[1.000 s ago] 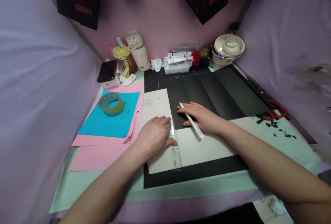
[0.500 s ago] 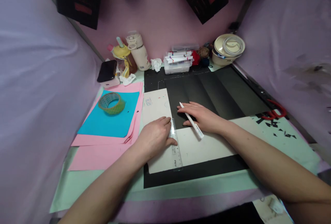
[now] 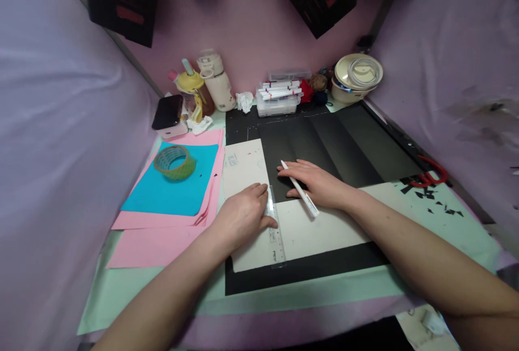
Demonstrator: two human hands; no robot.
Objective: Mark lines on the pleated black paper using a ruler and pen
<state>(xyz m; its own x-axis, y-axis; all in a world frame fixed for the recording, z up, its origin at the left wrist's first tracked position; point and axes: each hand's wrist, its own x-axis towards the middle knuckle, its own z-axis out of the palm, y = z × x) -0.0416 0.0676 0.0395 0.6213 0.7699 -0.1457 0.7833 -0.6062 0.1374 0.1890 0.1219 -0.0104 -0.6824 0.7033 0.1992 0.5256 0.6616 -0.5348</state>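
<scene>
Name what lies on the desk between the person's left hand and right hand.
In the head view, the clear ruler lies between them, pinned under the left hand. Beyond it, black paper reaches the right hand, which holds a white pen.

The tape roll (image 3: 175, 161) lies on paper sheets (image 3: 162, 226), left of the ruler (image 3: 275, 232).

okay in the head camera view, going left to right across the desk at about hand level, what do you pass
Tape roll on the blue paper → left hand → clear ruler → white pen → right hand → black paper → red scissors.
</scene>
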